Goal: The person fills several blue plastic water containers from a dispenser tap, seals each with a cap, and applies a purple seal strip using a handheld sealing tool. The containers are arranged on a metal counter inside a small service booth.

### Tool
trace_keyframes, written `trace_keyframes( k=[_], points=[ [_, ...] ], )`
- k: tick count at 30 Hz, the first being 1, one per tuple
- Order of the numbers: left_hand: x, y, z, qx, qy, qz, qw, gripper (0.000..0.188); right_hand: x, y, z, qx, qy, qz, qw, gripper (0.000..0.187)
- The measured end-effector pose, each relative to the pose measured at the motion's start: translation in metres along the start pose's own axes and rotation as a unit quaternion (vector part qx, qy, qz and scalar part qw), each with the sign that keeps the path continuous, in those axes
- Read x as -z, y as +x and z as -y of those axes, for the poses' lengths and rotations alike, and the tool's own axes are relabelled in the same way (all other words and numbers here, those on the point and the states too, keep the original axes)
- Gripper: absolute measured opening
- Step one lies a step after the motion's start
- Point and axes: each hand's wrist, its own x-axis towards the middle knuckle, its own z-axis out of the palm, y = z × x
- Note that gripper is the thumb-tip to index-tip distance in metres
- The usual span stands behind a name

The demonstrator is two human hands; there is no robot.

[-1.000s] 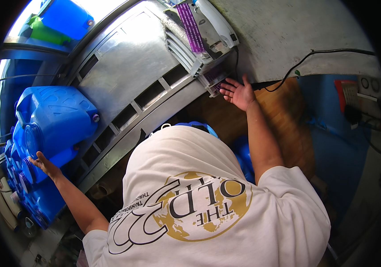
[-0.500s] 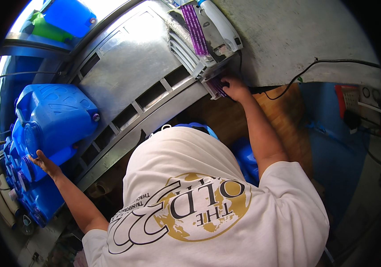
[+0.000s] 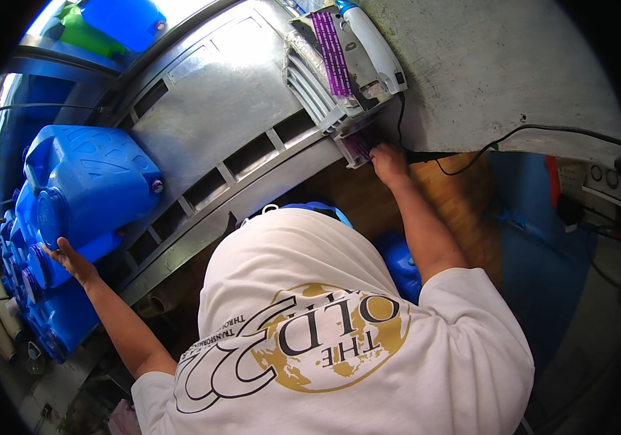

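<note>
My left hand [image 3: 72, 261] is stretched out to the left, against the front of a large blue water jug [image 3: 100, 174], just under its round blue cap [image 3: 52, 210]. Its thumb points up and the fingers lie apart, partly hidden by the jug. At the far right end of the metal counter, my right hand [image 3: 388, 162] is at a small clear holder [image 3: 354, 148] with purple strips inside. The fingers there are bent together, and what they pinch, if anything, is hidden. Above the holder, a long purple printed strip [image 3: 332, 54] lies beside a white and blue heat gun [image 3: 372, 47].
More blue jugs [image 3: 64, 312] stand below and behind the first. A slotted steel counter [image 3: 216, 87] runs in front of me. From the heat gun a black cord [image 3: 484, 148] crosses to the right, near a grey surface [image 3: 513, 65]. A power strip [image 3: 604, 174] is at far right.
My right hand has drawn back slightly from inside the holder toward its edge. My left hand stays by the jug. The whole view has shifted a little.
</note>
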Motion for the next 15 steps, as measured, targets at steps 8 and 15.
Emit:
trace_keyframes(
  k=[8, 15],
  points=[
    [0.016, 0.006, 0.036, 0.029, -0.13, 0.023, 0.991, 0.108, 0.022, 0.016, 0.017, -0.055, 0.081, -0.025, 0.995, 0.011],
    [-0.01, -0.073, 0.01, 0.043, -0.11, -0.082, 0.99, 0.101, 0.115, 0.045, 0.152, 0.117, 0.121, 0.016, 0.986, 0.011]
  ],
)
